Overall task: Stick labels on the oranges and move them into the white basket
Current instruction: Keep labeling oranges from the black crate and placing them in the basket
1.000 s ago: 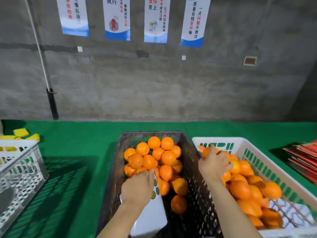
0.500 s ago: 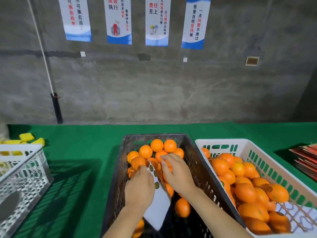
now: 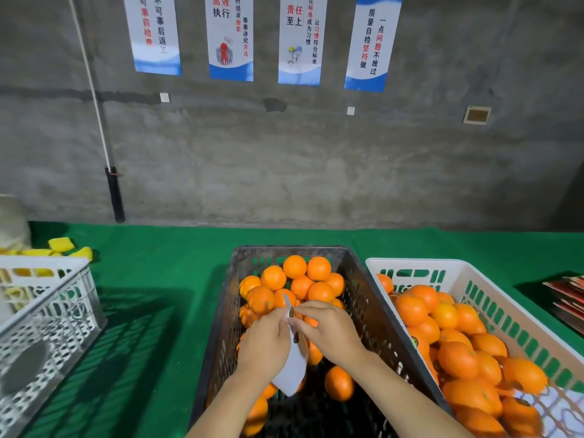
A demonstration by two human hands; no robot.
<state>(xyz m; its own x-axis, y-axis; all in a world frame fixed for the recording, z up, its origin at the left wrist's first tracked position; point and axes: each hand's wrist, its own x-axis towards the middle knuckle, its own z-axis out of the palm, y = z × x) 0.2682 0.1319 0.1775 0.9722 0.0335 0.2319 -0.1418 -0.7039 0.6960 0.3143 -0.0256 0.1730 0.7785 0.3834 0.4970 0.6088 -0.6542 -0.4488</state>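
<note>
Head view: peeling a label over the dark crate

Left hand (image 3: pixel 264 339) grips the white label sheet (image 3: pixel 292 365) above the oranges (image 3: pixel 300 282) in the dark crate (image 3: pixel 363 298). Right hand (image 3: pixel 328 330) pinches a sticker at the sheet's top edge. Next, probably: lift it free, press it onto an orange, then carry that orange to the white basket (image 3: pixel 410 263) just beside.

Fruit-packing workshop: concrete wall (image 3: pixel 316 159), quality-slogan posters (image 3: pixel 373 42), orange crates (image 3: pixel 363 298).

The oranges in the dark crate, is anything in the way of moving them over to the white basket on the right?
Only the two walls between them: the dark crate and white basket sit side by side, so an orange must be lifted over both rims. Nothing else stands between, and part of the basket is still unfilled.
</note>
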